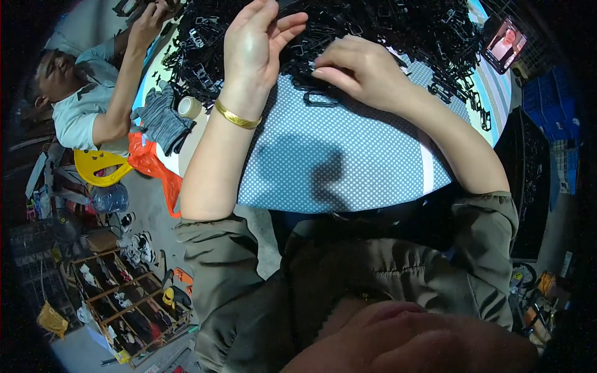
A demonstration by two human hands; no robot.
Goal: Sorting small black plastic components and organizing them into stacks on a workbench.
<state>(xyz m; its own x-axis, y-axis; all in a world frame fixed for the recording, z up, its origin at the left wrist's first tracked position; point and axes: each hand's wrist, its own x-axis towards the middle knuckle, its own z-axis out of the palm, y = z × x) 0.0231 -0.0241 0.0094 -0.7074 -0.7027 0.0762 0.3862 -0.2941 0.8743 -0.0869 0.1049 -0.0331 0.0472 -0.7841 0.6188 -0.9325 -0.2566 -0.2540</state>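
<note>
My left hand (254,45) is raised over the near side of a big heap of small black plastic parts (398,28). Its fingers are apart and I see nothing in them. To its right, my right hand (364,67) bends down at the heap's near edge. Thumb and forefinger close on a small black plastic part (303,68), whose exact shape is hard to make out against the pile. Just below lies a single black rectangular frame part (321,99) on the blue-and-white dotted cloth (348,161). A gold bracelet (237,116) circles my left wrist.
Left of my left forearm lie a grey glove (163,115), a roll of tape (189,107) and a red plastic bag (152,161). Another person (93,102) sits at far left by a yellow stool (102,168). A lit phone (504,45) stands at far right, near blue crates (550,102).
</note>
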